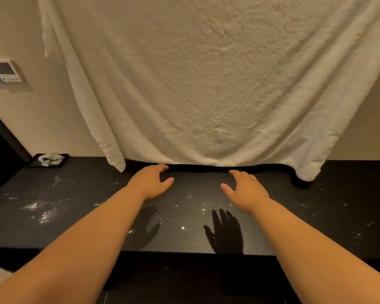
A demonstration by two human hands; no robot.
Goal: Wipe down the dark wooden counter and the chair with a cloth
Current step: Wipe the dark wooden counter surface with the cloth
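I judge that the wiping has not yet begun: white specks lie over the dark counter (53, 216), most of them near its left edge and in the middle. The big white cloth (206, 84) is spread wide above the far edge of the counter. Its lower hem is close to the surface, but I cannot tell if it touches. Both hands are released and hold nothing. The left hand (150, 183) and the right hand (246, 189) reach forward with loose fingers, just below the hem. The next move calls for catching the cloth and gathering it into a pad. At the far left corner a small black tray (34, 163) holds a crumpled white thing (51, 159). The chair is not in view.
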